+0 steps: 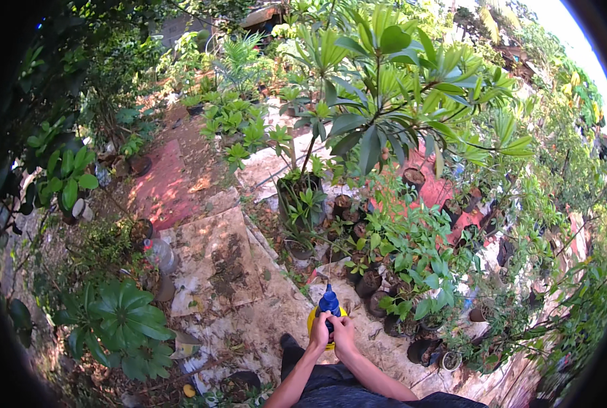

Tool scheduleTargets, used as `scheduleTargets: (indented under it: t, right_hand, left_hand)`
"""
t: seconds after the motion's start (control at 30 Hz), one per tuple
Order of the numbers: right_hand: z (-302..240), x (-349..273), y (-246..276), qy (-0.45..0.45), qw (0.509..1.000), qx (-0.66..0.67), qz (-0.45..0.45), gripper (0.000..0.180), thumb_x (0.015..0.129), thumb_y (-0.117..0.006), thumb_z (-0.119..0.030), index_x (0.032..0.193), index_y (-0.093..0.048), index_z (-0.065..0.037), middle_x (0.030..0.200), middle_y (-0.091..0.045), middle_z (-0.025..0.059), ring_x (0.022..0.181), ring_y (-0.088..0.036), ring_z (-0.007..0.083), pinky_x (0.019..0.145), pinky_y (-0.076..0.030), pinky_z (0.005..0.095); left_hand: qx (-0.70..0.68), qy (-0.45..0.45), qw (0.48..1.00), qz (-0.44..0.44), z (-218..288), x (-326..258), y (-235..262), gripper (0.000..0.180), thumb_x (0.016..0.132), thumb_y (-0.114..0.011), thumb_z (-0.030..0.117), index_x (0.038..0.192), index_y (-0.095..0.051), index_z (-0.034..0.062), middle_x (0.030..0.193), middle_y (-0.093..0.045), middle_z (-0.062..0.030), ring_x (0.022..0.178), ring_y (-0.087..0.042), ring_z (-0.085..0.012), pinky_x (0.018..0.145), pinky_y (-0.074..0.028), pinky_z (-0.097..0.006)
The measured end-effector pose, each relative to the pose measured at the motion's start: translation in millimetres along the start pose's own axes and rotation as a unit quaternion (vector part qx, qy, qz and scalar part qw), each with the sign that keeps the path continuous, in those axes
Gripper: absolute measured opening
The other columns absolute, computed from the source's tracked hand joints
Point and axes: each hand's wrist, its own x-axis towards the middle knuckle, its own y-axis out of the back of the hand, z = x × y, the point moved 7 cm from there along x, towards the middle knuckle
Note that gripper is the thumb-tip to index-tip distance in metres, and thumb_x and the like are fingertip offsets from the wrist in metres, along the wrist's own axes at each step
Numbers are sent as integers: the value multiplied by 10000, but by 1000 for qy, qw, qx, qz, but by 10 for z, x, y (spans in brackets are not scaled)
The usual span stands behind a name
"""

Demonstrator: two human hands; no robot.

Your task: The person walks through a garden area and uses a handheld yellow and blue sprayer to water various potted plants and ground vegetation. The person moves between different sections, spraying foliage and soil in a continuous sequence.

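In front of my body is a spray bottle (pixel 329 300) with a blue top and a rounded yellow body. Its pointed blue nozzle faces away from me. My left hand (pixel 320 330) is closed on the blue part from the left side. From the right, my right hand (pixel 344 334) wraps the same part, so the two hands meet at the thumbs. They hide much of the blue part and some of the yellow body. Beyond the bottle, a leafy potted tree (pixel 378 102) rises from a dark pot (pixel 299 197).
Small plants in dark pots (pixel 368 282) crowd the ground to the right. A clear plastic bottle (pixel 159 256) stands at left, above a broad-leaved plant (pixel 128 316). Worn pale sheets (pixel 215 251) cover the path, with a reddish patch (pixel 159 183) farther off.
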Motion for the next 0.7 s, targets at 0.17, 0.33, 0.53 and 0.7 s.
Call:
scheduleTargets:
  t: [0.17,0.33,0.53,0.7]
  right_hand:
    - [62,334,-685,0,1000,-18,-19,276,856,-645,-271,826,-478,-53,685,-521,44,464,-467,89,413,-400,247]
    - [-14,672,-1565,28,998,17,-62,285,880,-617,-298,840,-474,-55,722,-512,32,494,-468,82,421,-392,227]
    - [-123,974,-2334,69,995,48,-61,219,881,-614,-223,843,-476,-57,726,-511,27,558,-481,78,445,-392,227]
    - [-164,1140,-2659,67,996,37,-36,192,878,-610,-187,837,-471,-61,731,-513,29,590,-481,81,457,-384,233]
  left_hand:
    - [5,-40,999,14,590,306,358,418,920,-452,417,687,-562,88,586,-523,21,471,-473,-80,425,-333,-251]
    - [50,-81,995,-10,1375,729,733,475,936,-451,469,692,-571,79,583,-517,33,480,-466,-64,431,-329,-241]
    - [25,-107,994,-21,1881,1259,1110,409,921,-469,387,741,-606,46,668,-560,15,590,-510,-78,540,-395,-253]
    - [37,-96,994,-23,2002,1614,1359,362,919,-459,334,770,-607,39,704,-570,13,626,-521,-81,578,-412,-263]
